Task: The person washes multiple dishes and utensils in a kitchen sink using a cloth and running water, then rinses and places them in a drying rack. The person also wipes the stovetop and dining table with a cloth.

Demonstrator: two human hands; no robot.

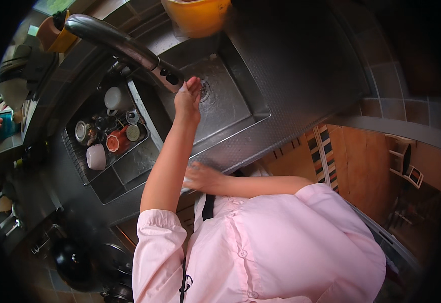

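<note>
My left hand (188,96) is raised at the spout head of a metal kitchen faucet (118,41), fingers stretched out, with nothing seen in it. Below it lies the right basin of a stainless steel sink (228,98), wet around its drain (204,91). My right hand (203,177) is blurred at the sink's front edge, close to my body. Something white (186,181), perhaps a cloth, shows by its fingers; whether the hand grips it is unclear.
A wire dish rack (77,163) over the left basin holds a white mug (115,99), a white cup (96,156), a red cup (116,141) and several other items. A yellow container (201,17) stands behind the sink. A black pan (71,257) is at lower left.
</note>
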